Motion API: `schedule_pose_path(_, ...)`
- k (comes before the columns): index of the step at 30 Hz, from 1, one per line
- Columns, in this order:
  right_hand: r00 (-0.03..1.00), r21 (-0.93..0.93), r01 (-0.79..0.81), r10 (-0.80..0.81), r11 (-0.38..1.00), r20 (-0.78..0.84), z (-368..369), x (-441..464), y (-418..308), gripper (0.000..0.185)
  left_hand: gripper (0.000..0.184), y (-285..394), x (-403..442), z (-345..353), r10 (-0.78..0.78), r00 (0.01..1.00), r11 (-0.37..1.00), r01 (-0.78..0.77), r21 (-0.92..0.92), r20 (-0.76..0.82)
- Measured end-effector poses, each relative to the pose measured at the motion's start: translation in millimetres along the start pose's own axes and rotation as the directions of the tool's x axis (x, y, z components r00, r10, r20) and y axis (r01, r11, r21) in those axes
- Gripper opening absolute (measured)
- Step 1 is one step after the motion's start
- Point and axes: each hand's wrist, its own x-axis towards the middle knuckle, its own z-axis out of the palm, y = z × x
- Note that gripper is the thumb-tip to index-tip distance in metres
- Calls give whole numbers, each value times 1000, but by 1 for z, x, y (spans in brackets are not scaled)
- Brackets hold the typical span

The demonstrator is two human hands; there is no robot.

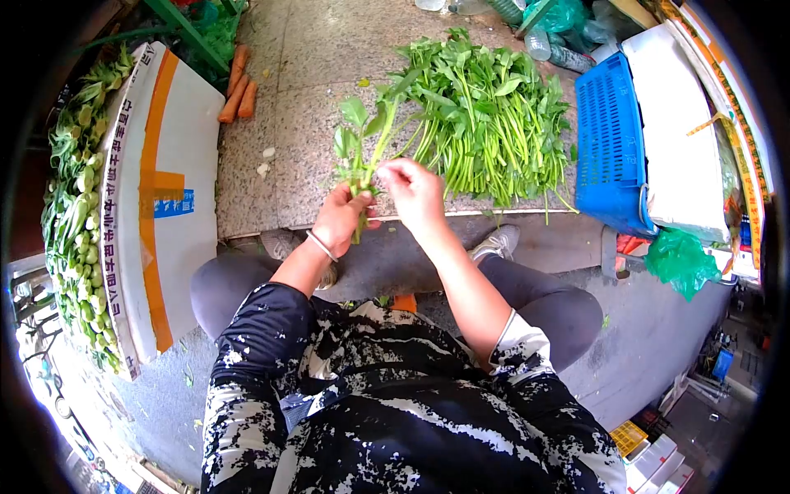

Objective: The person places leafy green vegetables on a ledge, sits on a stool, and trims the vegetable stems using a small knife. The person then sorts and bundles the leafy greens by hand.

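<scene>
Head view: the sprigs (355,140) stand a little left of centre in the frame, between the hands and above the worktop (304,90). Their stems run down into the left hand (341,218), whose fingers are closed round the lower ends, while the leaves rise past it toward the top of the frame. The right hand (415,193) is just to the right of the same stems and slightly higher, its fingers curled in and the tips close against the sprigs; whether they grip a stem or only touch it, I cannot tell.

Up and to the right of the hands, the pile (502,123) lies loose on the worktop, leaves toward the top of the frame and stems fanned downward, its left edge near the right hand. Carrots (237,90) lie at the upper left, well apart from both hands. Along the left side is a white box (193,165) with orange tape; at the right side, a blue crate (609,136) stands just beyond the pile, with a green bag (681,262) below it
</scene>
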Motion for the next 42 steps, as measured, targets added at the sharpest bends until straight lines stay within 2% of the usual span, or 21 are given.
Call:
schedule_pose_path(2, 970, 294, -73, 137, 953, -201, 2, 2, 0, 12, 10, -3, 2, -9, -22, 997, 998, 18, -52, -74)
schedule_pose_path(4, 971, 381, -125, 192, 916, -143, 3, -5, -2, 12, 8, -1, 3, -20, -71, 992, 958, 39, -285, -103)
schedule_pose_path(7, 942, 340, -335, 316, 879, 110, 22, -35, 13, 15, 10, 13, -4, -13, -96, 988, 921, 43, -387, -120)
schedule_pose_path(8, 959, 295, -264, 215, 918, 187, 30, -44, 23, 17, 9, 14, -5, -10, -87, 982, 916, 13, -402, -167)
schedule_pose_path(10, 859, 274, -442, 316, 854, 402, 30, -49, 19, 21, 9, -3, 6, -34, -29, 997, 960, 6, -281, -76)
schedule_pose_path(11, 838, 382, -538, 428, 751, 338, 29, -46, 27, 26, 10, -4, 6, -35, -22, 989, 960, -19, -278, -146)
schedule_pose_path(13, 816, 443, -483, 571, 755, -84, 27, -24, 60, 30, 9, 9, -5, -27, -48, 966, 962, -24, -273, -253)
schedule_pose_path(14, 769, 399, -407, 544, 821, -335, 29, -11, 100, 33, 9, 13, -8, -24, -47, 967, 962, -24, -273, -251)
schedule_pose_path(15, 742, 104, -440, 426, 892, -517, 24, 5, 138, 44, 8, 17, -9, -23, -55, 962, 959, -24, -284, -268)
schedule_pose_path(16, 600, 120, -543, 484, 831, -637, 24, 22, 140, 52, 8, 20, -10, -21, -64, 956, 955, -25, -295, -287)
schedule_pose_path(18, 457, 136, -621, 498, 772, -737, 25, 50, 145, 64, 8, 21, -10, -21, -53, 953, 953, -41, -301, -297)
schedule_pose_path(19, 461, 135, -616, 494, 776, -738, 24, 59, 140, 64, 8, 20, -8, -24, -25, 958, 952, -64, -300, -285)
schedule_pose_path(21, 403, -33, -862, 644, 506, -651, 21, 78, 129, 71, 4, 24, -7, -22, 4, 949, 947, -104, -304, -314)
schedule_pose_path(24, 404, -95, -879, 623, 468, -669, 28, 97, 133, 80, 4, 27, -3, -27, -33, 944, 933, -90, -350, -329)
schedule_pose_path(25, 330, -61, -913, 644, 402, -691, 27, 104, 128, 67, 4, 30, -3, -25, -53, 937, 926, -83, -369, -344)
schedule_pose_path(28, 460, 123, -803, 738, 583, -493, 22, 111, 191, 46, 5, 32, 0, -28, -48, 942, 932, -78, -354, -333)
schedule_pose_path(29, 490, 245, -662, 657, 708, -573, 25, 111, 194, 24, 5, 33, 0, -29, -41, 942, 937, -80, -341, -333)
schedule_pose_path(30, 491, 241, -663, 655, 708, -574, 24, 109, 185, 24, 5, 33, 0, -30, -43, 942, 935, -79, -345, -332)
schedule_pose_path(33, 724, 282, -437, 520, 854, -453, 20, 94, 164, 10, 8, 32, 3, -31, -44, 941, 963, -50, -266, -334)
schedule_pose_path(36, 695, 563, -501, 694, 657, -191, -1, 72, 95, 10, 14, 29, 3, -31, -17, 953, 961, -68, -267, -302)
schedule_pose_path(42, 753, 565, -527, 657, 635, -36, -4, 33, 46, 11, 15, 22, 2, -24, -60, 961, 976, -1, -220, -269)
